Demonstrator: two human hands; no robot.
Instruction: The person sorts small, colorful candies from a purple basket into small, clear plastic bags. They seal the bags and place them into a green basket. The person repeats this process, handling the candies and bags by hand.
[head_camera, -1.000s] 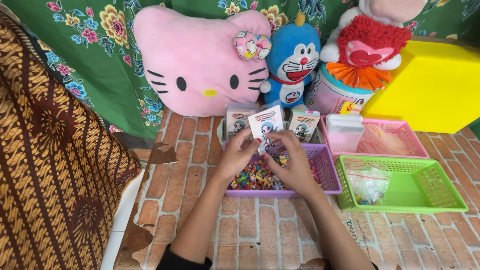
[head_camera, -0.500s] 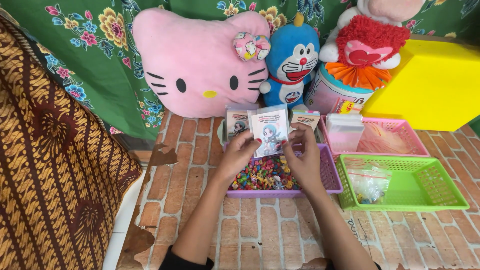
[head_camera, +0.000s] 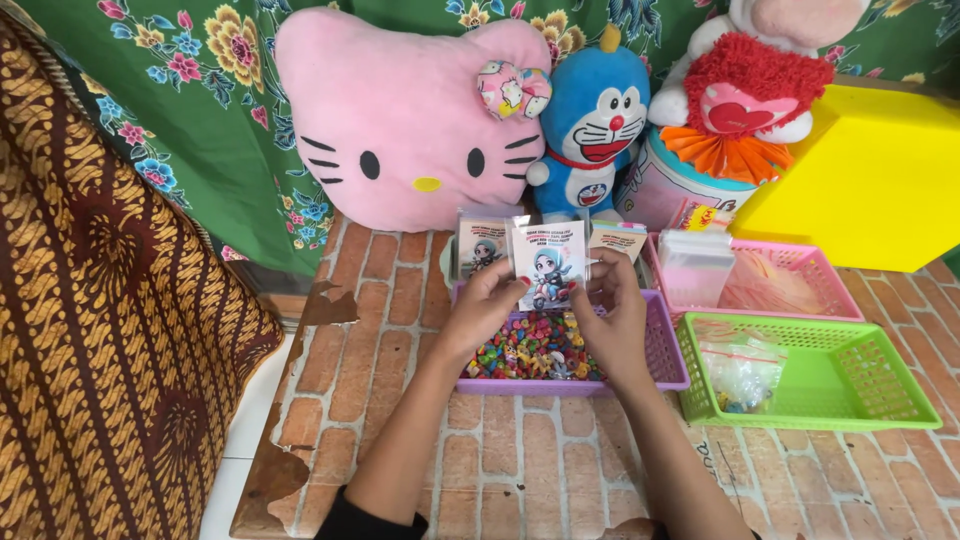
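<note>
holding a small clear plastic packet with a cartoon card inside (head_camera: 549, 263) above the purple plastic basket of mixed colourful beads (head_camera: 668, 352), the left hand (head_camera: 484, 308) and right hand (head_camera: 615, 312) are both pinching its lower edges; judging by the green basket (head_camera: 880, 385), only one filled bag (head_camera: 742, 372) is lying finished, with many beads remaining

We reach both forearms up from the near edge, bare from the dark sleeve cuffs at the elbows, converging toward the middle of the scene. Our left hand (head_camera: 485, 305) sits palm inward, its fingers curled and pinching with thumb and fingertips at the upper end. Our right hand (head_camera: 615, 310) faces it, just beside, back of the hand turned to the right, its fingers bent and pinching likewise. Both wrists are held straight, raised slightly.
</note>
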